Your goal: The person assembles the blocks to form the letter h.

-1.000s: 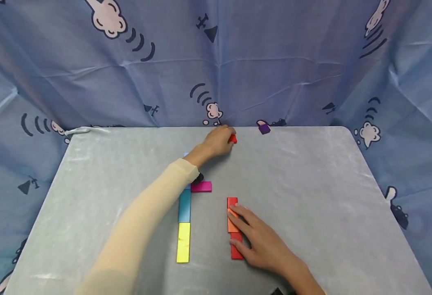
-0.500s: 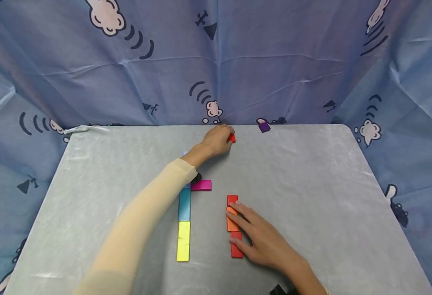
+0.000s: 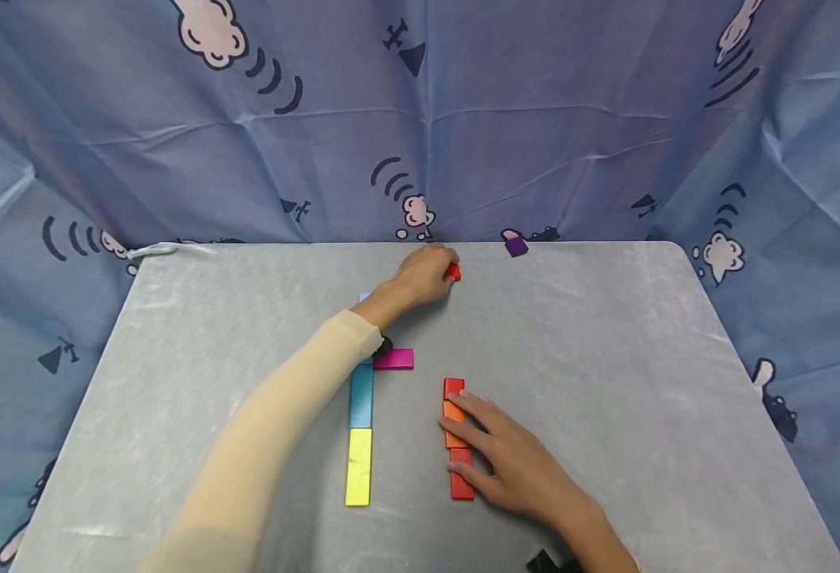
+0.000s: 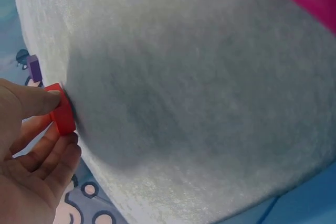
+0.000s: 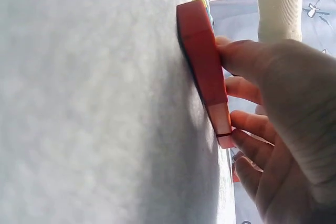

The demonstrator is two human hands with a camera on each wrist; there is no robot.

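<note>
At the far edge of the table, my left hand (image 3: 423, 274) pinches a small red block (image 3: 454, 272) between thumb and fingers; the left wrist view shows this red block (image 4: 64, 114) at the cloth's edge. Nearer to me, my right hand (image 3: 520, 465) lies with extended fingers on a line of blocks: a red one (image 3: 453, 386) at the far end, an orange one (image 3: 454, 439) in the middle and a red one (image 3: 462, 487) closest. In the right wrist view, fingertips touch the side and top of the near red block (image 5: 203, 59).
Left of that line, a yellow block (image 3: 358, 468) and a teal block (image 3: 361, 396) run away from me. A magenta block (image 3: 394, 359) juts right from them. The left arm partly hides light-blue pieces (image 3: 364, 296). A purple block (image 3: 516, 247) sits at the back edge, before a patterned curtain (image 3: 534, 143).
Both hands stay almost where they were. The whole head view shifts slightly; no block is visibly picked up or put down.
</note>
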